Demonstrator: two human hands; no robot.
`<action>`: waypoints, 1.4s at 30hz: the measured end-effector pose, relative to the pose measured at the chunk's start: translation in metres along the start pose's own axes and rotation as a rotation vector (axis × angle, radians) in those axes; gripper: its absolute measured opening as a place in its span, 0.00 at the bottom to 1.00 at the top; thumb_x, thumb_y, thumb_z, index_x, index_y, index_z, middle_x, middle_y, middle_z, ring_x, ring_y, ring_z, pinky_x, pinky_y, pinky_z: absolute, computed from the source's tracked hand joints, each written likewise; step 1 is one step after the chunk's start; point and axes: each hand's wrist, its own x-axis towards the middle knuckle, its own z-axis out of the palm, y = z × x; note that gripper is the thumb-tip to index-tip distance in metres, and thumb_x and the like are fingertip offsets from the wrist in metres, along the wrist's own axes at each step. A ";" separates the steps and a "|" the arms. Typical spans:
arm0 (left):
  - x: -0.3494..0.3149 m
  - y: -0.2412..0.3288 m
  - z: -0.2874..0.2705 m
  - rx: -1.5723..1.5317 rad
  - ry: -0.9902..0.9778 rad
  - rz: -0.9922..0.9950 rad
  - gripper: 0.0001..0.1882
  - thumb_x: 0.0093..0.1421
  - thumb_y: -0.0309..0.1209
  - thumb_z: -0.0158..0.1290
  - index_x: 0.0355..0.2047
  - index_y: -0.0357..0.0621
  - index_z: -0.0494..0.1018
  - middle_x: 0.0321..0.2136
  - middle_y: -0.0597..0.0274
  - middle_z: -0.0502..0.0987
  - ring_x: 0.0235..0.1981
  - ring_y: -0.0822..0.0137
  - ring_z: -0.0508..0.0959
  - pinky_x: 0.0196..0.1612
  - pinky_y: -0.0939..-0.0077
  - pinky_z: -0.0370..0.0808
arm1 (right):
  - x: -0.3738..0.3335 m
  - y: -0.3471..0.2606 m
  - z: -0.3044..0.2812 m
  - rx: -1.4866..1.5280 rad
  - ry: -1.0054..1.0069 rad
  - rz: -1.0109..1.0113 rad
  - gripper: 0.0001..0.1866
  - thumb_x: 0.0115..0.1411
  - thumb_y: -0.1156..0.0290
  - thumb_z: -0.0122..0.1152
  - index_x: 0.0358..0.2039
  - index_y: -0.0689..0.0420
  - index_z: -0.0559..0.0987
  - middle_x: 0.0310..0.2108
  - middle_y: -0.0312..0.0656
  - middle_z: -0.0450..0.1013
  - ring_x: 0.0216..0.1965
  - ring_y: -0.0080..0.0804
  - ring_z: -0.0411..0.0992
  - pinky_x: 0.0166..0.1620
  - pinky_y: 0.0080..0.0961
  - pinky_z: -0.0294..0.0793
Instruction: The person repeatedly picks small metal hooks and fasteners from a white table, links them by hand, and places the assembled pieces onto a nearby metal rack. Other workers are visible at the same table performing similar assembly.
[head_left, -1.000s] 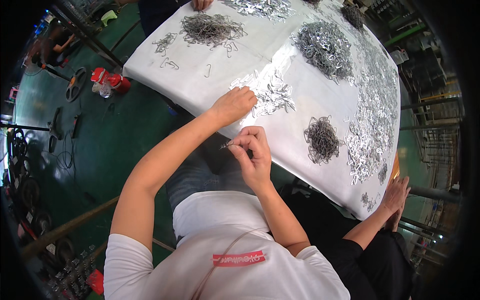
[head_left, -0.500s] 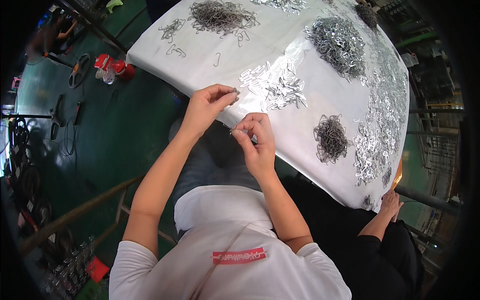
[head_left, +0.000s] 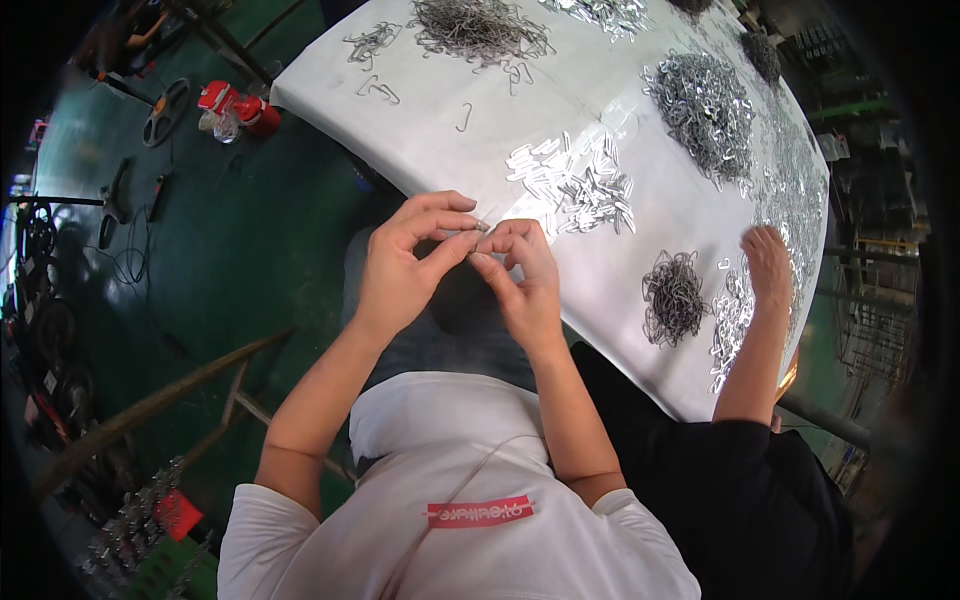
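Note:
In front of my body, just off the table's near edge, my two hands meet fingertip to fingertip. My left hand [head_left: 402,265] is closed in a pinch on a small metal piece [head_left: 482,227], mostly covered by the fingers. Thumb and fingers of my right hand [head_left: 526,290] are pressed together against the same spot; what they hold is too small to make out. Beyond them on the white table [head_left: 440,160] lies a loose spread of flat shiny metal links [head_left: 575,185]. A heap of dark wire hooks [head_left: 675,298] sits to the right of my right hand.
A co-worker's hand [head_left: 768,262] reaches over shiny clips [head_left: 732,325] at the right. More hooks [head_left: 478,32] and a pile of silver clips [head_left: 700,112] lie farther back. Red containers [head_left: 240,108] stand left of the table; a brown rail [head_left: 160,410] crosses the lower left.
My hands have come together; before, they were apart, each pinching something small. The co-worker's hand has moved from the table's right edge in over the clips. The view has shifted slightly.

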 end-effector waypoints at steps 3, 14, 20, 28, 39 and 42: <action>-0.005 -0.007 -0.005 0.062 0.041 0.065 0.08 0.53 0.22 0.60 0.35 0.40 0.80 0.41 0.60 0.78 0.40 0.70 0.77 0.42 0.78 0.73 | 0.022 0.009 -0.012 -0.019 -0.061 0.150 0.07 0.56 0.69 0.62 0.35 0.57 0.80 0.35 0.39 0.73 0.37 0.31 0.70 0.38 0.25 0.69; -0.021 -0.005 -0.010 0.238 0.123 0.110 0.06 0.55 0.20 0.57 0.34 0.39 0.80 0.39 0.60 0.76 0.40 0.69 0.75 0.43 0.78 0.72 | 0.196 0.052 0.055 -1.025 -0.211 0.233 0.11 0.55 0.69 0.54 0.35 0.60 0.81 0.41 0.51 0.76 0.39 0.47 0.77 0.43 0.38 0.75; -0.025 -0.009 -0.009 0.277 0.153 0.176 0.07 0.53 0.20 0.58 0.33 0.40 0.80 0.38 0.61 0.77 0.39 0.66 0.76 0.42 0.76 0.73 | 0.141 0.042 0.026 -0.452 -0.177 0.226 0.08 0.54 0.72 0.60 0.32 0.64 0.78 0.33 0.51 0.77 0.33 0.41 0.77 0.38 0.34 0.75; -0.030 -0.007 -0.005 0.268 0.185 0.190 0.08 0.51 0.20 0.60 0.32 0.41 0.80 0.36 0.61 0.78 0.37 0.65 0.76 0.39 0.74 0.74 | 0.029 -0.037 -0.006 0.473 -0.083 0.507 0.04 0.60 0.74 0.58 0.32 0.61 0.75 0.31 0.42 0.75 0.25 0.21 0.70 0.23 0.15 0.64; -0.032 0.002 0.004 0.309 0.194 0.257 0.08 0.50 0.20 0.60 0.32 0.41 0.80 0.34 0.63 0.78 0.36 0.64 0.75 0.37 0.73 0.73 | 0.003 -0.038 0.002 0.560 0.043 0.390 0.04 0.58 0.75 0.62 0.32 0.60 0.77 0.35 0.33 0.70 0.33 0.17 0.65 0.35 0.15 0.64; -0.033 0.000 0.008 0.300 0.185 0.249 0.08 0.49 0.20 0.60 0.31 0.41 0.80 0.34 0.64 0.78 0.35 0.64 0.75 0.37 0.73 0.73 | -0.001 -0.034 0.008 0.546 0.126 0.295 0.03 0.57 0.77 0.62 0.32 0.60 0.76 0.38 0.34 0.68 0.36 0.19 0.65 0.38 0.15 0.65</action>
